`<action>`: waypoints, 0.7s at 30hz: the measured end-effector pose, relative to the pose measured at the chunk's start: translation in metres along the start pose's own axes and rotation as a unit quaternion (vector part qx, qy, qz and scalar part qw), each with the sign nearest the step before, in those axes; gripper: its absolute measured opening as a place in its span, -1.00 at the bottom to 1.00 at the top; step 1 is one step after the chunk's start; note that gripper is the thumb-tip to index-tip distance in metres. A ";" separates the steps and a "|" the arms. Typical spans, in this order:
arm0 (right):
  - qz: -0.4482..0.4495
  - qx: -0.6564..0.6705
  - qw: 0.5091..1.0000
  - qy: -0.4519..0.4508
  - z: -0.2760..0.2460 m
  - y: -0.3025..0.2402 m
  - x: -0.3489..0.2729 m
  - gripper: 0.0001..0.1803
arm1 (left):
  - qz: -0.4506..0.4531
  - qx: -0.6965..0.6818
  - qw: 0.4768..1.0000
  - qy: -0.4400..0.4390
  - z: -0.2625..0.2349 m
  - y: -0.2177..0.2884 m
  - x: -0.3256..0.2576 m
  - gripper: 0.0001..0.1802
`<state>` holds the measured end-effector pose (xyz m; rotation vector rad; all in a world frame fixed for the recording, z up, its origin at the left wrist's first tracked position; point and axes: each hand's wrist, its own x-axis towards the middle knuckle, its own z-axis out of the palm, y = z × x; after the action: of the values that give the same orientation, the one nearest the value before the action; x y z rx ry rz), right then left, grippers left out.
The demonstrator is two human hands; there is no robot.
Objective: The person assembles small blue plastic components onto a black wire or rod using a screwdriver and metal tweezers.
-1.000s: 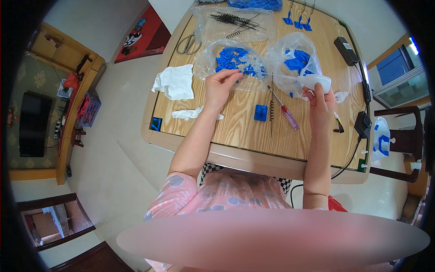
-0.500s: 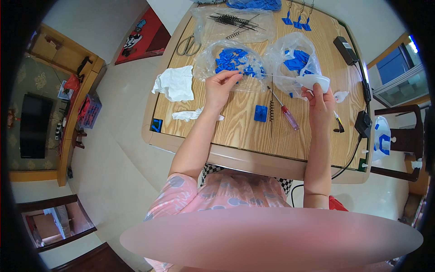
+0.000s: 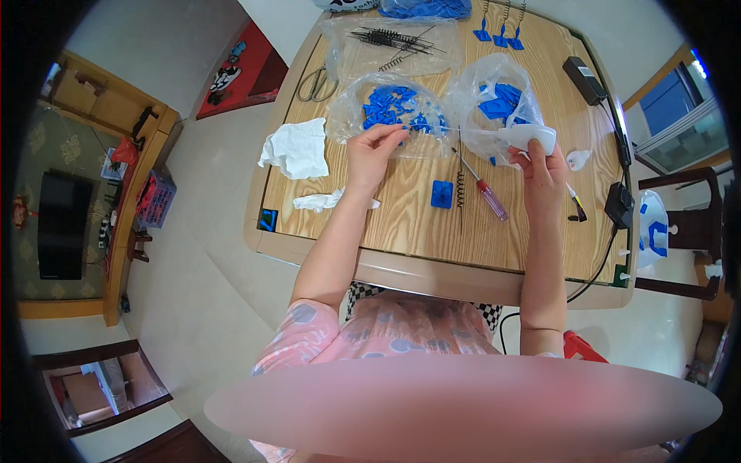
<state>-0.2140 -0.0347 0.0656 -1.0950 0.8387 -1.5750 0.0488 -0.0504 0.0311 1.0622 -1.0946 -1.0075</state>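
My right hand (image 3: pixel 544 174) is closed around a white plastic squeeze bottle (image 3: pixel 538 137) with a long thin pale nozzle (image 3: pixel 471 131) pointing left. My left hand (image 3: pixel 370 158) is pinched at the far end of that nozzle; a blue speck shows at its fingertips, too small to name. Behind the hands, one clear bag (image 3: pixel 351 100) holds small blue pieces (image 3: pixel 386 106) and another (image 3: pixel 471 85) larger blue pieces (image 3: pixel 503 100). Between my forearms lie a blue square plate (image 3: pixel 441 194), a black coiled wire (image 3: pixel 461 189) and a screwdriver (image 3: pixel 489 197) with a clear reddish handle.
Scissors (image 3: pixel 315 85), a white cloth (image 3: pixel 297 148) and crumpled tissue (image 3: pixel 320 201) lie left. At the back are a bag of black coiled wires (image 3: pixel 394 40) and several blue-based coils (image 3: pixel 500 40). A black adapter (image 3: pixel 584 80), cable (image 3: pixel 606 266) and small brush-like tool (image 3: pixel 577 207) sit right.
The whole view has shifted slightly. Both hands keep nearly the same pose, with the bottle and its nozzle still stretched between them.
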 end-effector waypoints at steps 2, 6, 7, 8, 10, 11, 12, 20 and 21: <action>-0.005 -0.003 1.000 -0.005 0.000 0.000 0.000 -0.73 | -0.001 0.000 1.000 0.000 -0.001 -0.002 0.001 -0.86; -0.005 -0.006 1.000 -0.007 0.001 -0.001 0.000 -0.73 | 0.004 -0.002 1.000 0.000 -0.001 -0.004 0.001 -0.86; -0.005 -0.006 1.000 -0.008 0.000 -0.001 0.000 -0.73 | 0.004 -0.002 1.000 0.000 -0.001 -0.004 0.001 -0.86; -0.005 -0.006 1.000 -0.008 0.000 0.000 0.000 -0.73 | 0.004 0.000 1.000 -0.001 -0.001 -0.005 0.001 -0.86; -0.006 -0.006 1.000 -0.010 0.001 -0.002 0.000 -0.73 | 0.004 0.002 1.000 -0.001 -0.001 -0.005 0.001 -0.87; -0.007 -0.006 1.000 -0.011 0.002 -0.002 0.000 -0.74 | 0.002 0.003 1.000 -0.001 -0.001 -0.004 0.001 -0.86; -0.007 -0.006 1.000 -0.011 0.001 -0.002 0.000 -0.74 | 0.000 0.004 1.000 -0.001 -0.001 -0.004 0.001 -0.86; -0.006 -0.007 1.000 -0.004 0.001 -0.001 0.000 -0.74 | -0.002 -0.003 1.000 -0.003 0.000 -0.001 0.000 -0.86; -0.006 -0.007 1.000 -0.004 0.001 -0.001 0.000 -0.74 | -0.002 -0.005 1.000 -0.004 0.000 0.000 0.000 -0.86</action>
<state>-0.2137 -0.0344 0.0669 -1.1180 0.8402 -1.5766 0.0485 -0.0509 0.0309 1.0530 -1.0947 -1.0197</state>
